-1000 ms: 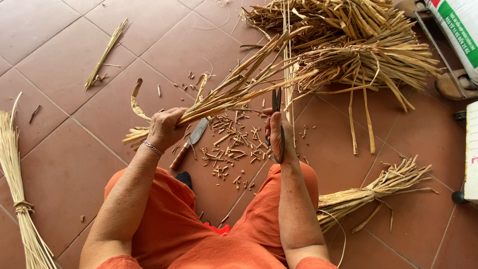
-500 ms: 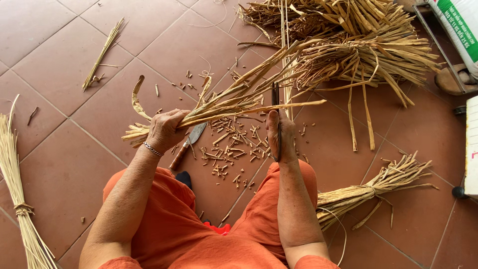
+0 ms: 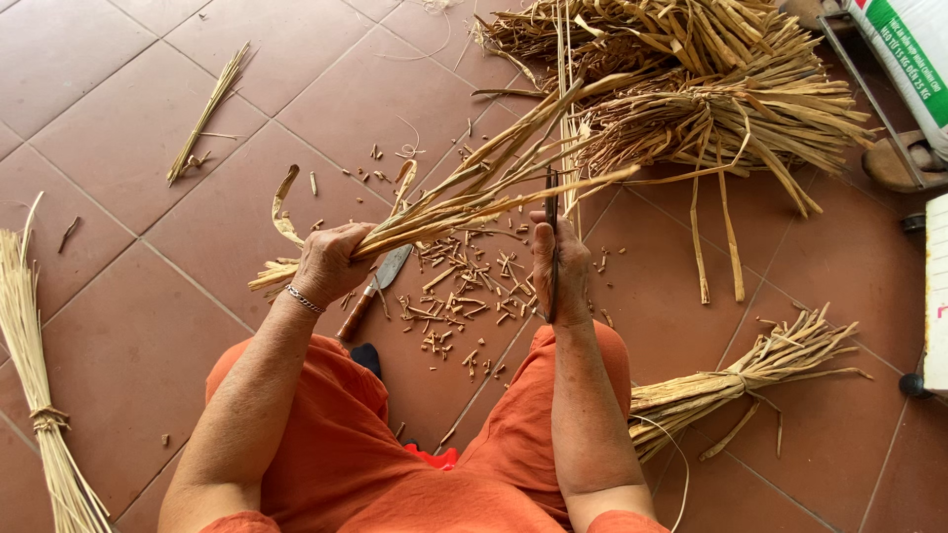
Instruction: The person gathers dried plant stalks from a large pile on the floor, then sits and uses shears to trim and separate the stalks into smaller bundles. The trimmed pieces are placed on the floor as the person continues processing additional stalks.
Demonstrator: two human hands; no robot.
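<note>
Bunch of reeds (image 3: 464, 197) sits a touch higher than before. Left hand (image 3: 331, 262) grips it, right hand (image 3: 558, 266) clutches one dark blade (image 3: 551, 237). One knife (image 3: 375, 288) on the floor, two tied bundles (image 3: 736, 380).

I see soft, even daylight, no glare. Shadows are faint, small under the straw scraps (image 3: 464, 286) on the tiled floor (image 3: 128, 326). Focus is sharp throughout; tile lines bend slightly toward the edges.
</note>
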